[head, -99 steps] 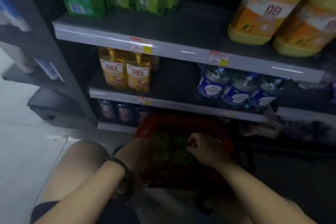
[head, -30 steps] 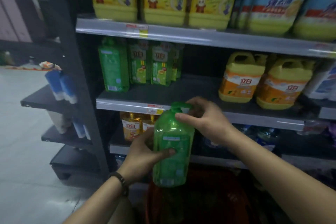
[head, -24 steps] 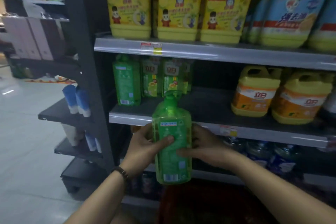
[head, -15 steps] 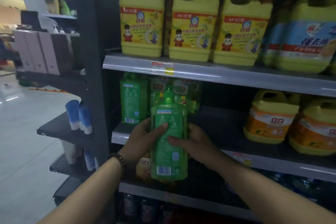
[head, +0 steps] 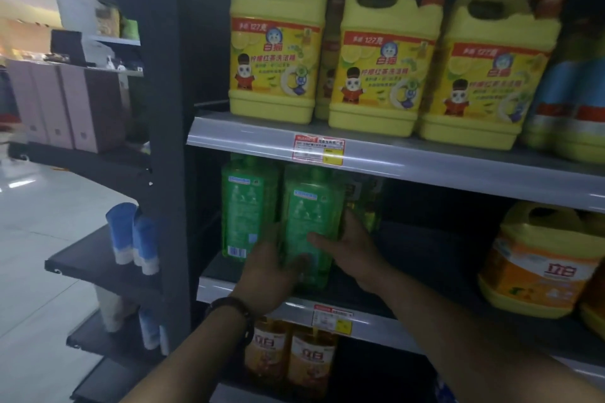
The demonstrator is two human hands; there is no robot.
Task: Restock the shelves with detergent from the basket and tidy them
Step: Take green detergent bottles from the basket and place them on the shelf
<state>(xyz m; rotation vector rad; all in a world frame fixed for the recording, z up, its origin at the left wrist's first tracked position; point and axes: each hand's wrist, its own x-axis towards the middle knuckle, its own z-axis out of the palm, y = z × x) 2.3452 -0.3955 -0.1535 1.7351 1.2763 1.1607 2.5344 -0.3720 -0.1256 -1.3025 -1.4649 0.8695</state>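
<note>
A green detergent bottle [head: 309, 216] stands at the front of the middle shelf [head: 386, 321], back label facing me. My left hand [head: 268, 275] grips its lower left side and my right hand [head: 347, 242] holds its right side. Another green bottle [head: 244, 206] stands just left of it, touching or nearly so. More green bottles [head: 366, 203] sit behind, partly hidden. The basket is out of view.
Yellow jugs [head: 276, 46] line the upper shelf, with blue-labelled jugs [head: 569, 108] to their right. An orange-labelled yellow jug [head: 540, 258] stands on the middle shelf at right. Amber bottles [head: 291, 360] sit below. A dark upright post [head: 170, 141] and side shelves with blue tubes [head: 131, 232] are at left.
I lifted the green bottle out of the red basket, raised it and set it onto the middle shelf beside the other green bottle. My view rose from the floor to the upper shelves.
</note>
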